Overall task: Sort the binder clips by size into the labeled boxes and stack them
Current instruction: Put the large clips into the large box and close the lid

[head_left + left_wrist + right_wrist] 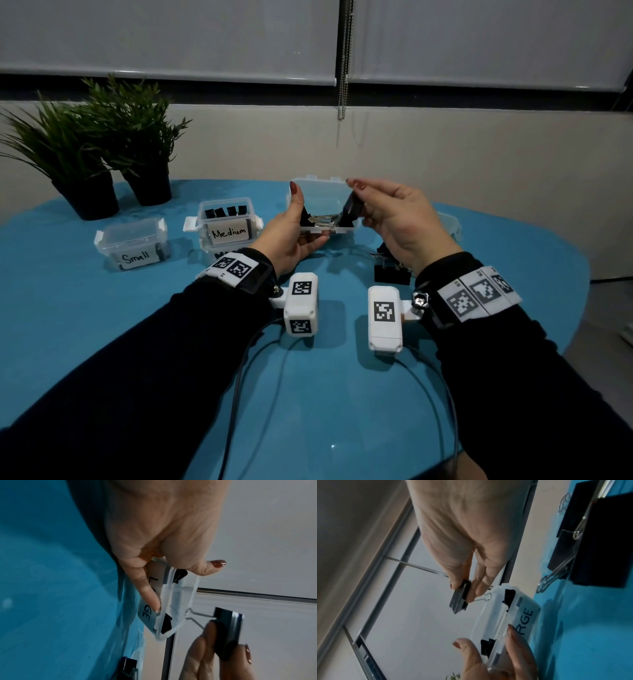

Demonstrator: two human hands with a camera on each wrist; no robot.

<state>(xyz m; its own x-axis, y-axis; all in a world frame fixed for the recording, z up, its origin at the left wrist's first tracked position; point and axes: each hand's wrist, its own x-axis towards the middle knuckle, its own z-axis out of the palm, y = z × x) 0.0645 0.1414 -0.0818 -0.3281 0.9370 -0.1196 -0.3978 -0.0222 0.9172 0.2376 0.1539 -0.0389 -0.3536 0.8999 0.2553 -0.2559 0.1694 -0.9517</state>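
Note:
My left hand grips a clear plastic box labelled "LARGE", tilted up above the blue table, thumb on its rim and fingers under it. Two black binder clips lie inside, at its ends. My right hand pinches a large black binder clip between thumb and fingers at the box's open right end, its wire handles pointing in; the same clip shows in both wrist views. More large clips lie on the table under my right wrist.
An open "Medium" box holds upright black clips. A lidded "Small" box stands left of it. Two potted plants stand at the table's far left. A clear lid lies to the right. Cables cross the near table.

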